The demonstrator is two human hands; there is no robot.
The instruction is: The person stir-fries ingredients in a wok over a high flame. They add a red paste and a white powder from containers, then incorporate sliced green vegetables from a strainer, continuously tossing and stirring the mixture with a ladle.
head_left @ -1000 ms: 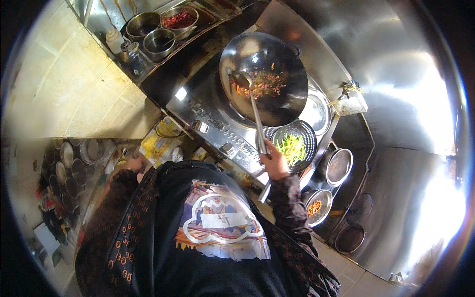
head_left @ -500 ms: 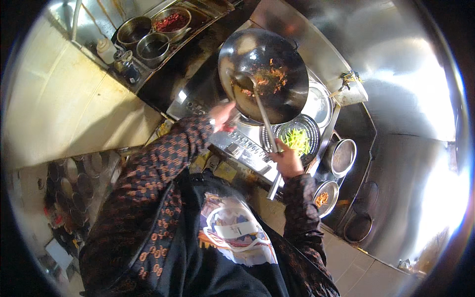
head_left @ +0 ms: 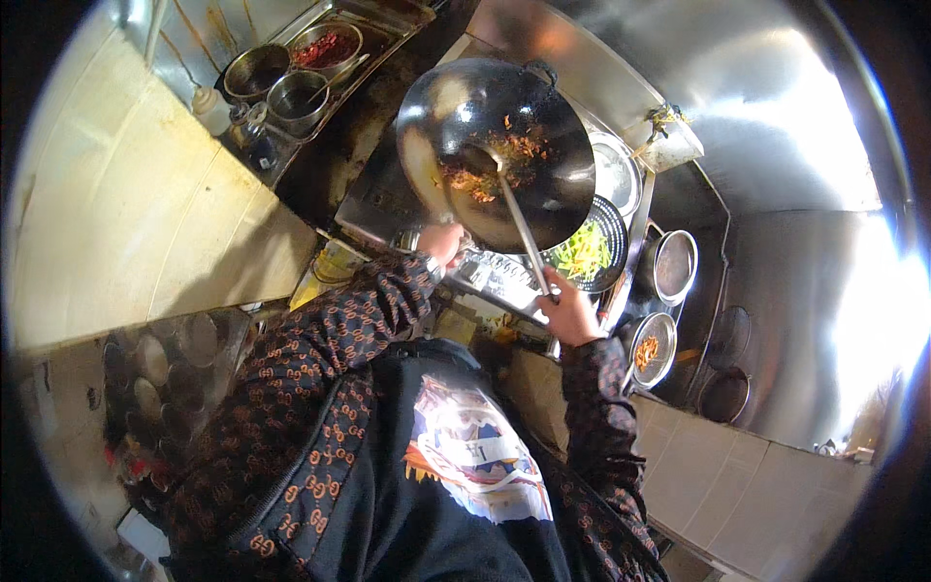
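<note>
Right grip curled around metal ladle, left grip unclear beside glossy, rounded wok

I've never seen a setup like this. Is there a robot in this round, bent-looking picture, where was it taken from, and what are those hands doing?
There is no robot here: both hands belong to a person. The view comes from a wide fisheye camera worn on that person's head, looking down, which is why straight edges curve.

The right hand grips the handle of a long ladle, whose head rests among cooked bits in a big dark wok. The left hand is at the wok's near edge; what its fingers hold is hard to make out.

Beside the wok, green strips lie in a black perforated bowl. Farther right, a metal bowl holds orange pieces. Three metal pots stand at the upper left.
</note>
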